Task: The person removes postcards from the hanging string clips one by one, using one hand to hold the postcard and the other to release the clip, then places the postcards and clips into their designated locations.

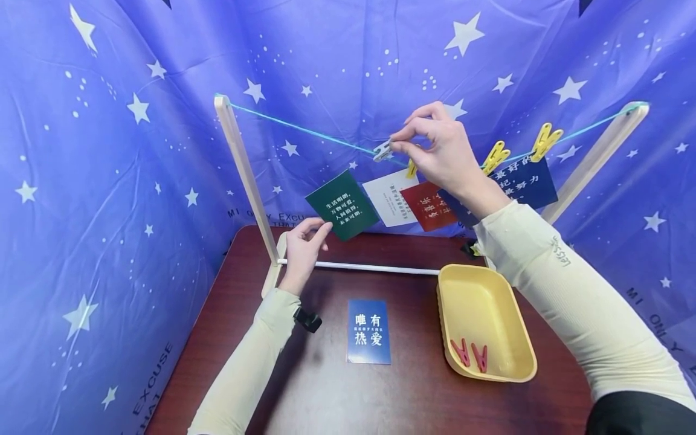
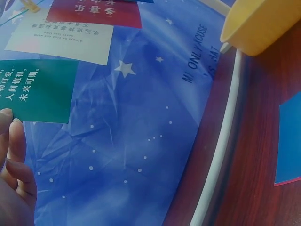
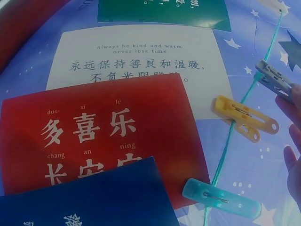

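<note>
Near the counter's far edge, our left hand pinches a green card; our right hand, a clip, perhaps touching string.

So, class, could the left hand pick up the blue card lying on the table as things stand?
Probably not: the left hand pinches the green card. Nothing covers the blue card, so freeing that grip should suffice.

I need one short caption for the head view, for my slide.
The left hand holds a green card while the right hand pinches a grey clip at the cord.
</note>
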A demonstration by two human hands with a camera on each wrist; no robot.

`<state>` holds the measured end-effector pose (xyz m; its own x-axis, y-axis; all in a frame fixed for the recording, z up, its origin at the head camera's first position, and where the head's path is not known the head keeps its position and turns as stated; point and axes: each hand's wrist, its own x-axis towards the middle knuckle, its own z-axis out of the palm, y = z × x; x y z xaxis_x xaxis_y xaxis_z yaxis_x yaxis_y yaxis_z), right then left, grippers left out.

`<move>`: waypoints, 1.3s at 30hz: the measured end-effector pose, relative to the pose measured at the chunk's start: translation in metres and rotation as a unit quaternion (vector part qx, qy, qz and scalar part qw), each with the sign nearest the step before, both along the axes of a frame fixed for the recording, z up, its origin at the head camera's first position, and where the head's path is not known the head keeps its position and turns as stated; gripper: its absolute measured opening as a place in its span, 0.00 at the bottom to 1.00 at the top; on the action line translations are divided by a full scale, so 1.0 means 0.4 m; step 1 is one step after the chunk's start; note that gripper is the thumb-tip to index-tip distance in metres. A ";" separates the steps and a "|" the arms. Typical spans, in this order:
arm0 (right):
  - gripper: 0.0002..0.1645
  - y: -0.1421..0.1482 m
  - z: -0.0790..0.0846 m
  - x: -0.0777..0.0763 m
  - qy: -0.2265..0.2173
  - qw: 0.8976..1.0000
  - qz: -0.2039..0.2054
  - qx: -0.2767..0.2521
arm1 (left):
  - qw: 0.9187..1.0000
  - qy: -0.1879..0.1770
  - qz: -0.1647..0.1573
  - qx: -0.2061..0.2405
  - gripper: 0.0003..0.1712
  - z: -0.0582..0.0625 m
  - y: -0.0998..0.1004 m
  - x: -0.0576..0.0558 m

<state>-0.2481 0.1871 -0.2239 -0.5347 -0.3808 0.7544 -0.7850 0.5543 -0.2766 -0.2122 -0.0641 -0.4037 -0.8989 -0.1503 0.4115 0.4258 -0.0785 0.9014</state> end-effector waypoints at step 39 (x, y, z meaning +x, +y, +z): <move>0.09 0.058 -0.015 0.066 -0.005 0.999 -0.032 0.012 | 1.000 -0.018 -0.002 0.008 0.07 -0.054 -0.024 0.027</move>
